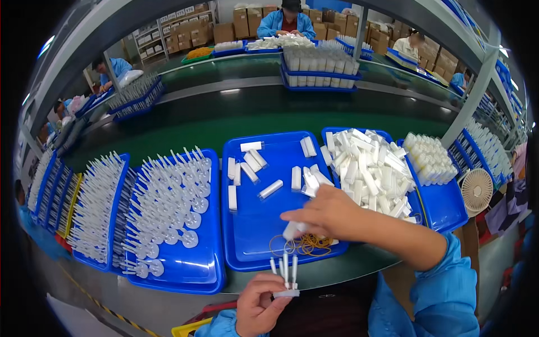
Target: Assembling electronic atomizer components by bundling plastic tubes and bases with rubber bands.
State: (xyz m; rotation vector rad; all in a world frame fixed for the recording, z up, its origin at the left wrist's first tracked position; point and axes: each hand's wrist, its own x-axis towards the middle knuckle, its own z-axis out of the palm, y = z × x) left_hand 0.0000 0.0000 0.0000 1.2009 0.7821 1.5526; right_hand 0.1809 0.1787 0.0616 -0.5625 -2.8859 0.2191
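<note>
Low at the table's edge, my left hand [259,306] pinches the pale base of a small holder [287,292], from which several thin white sticks [286,271] stand up. Over the middle blue tray [252,222], my right hand [331,212] is closed on a small white block [294,230], slightly blurred. Just below that hand lies a heap of tan rubber bands [315,245]. White rectangular blocks in clear sleeves [271,189] are scattered across the same tray, some close beyond my right hand.
To the right, a blue tray holds a big pile of white blocks [370,168]; beyond it are white cylindrical pieces [429,158] and a small fan [477,190]. At left, a tray carries rows of clear-based white sticks [174,196]. Across the green belt [224,115], a person [286,22] works.
</note>
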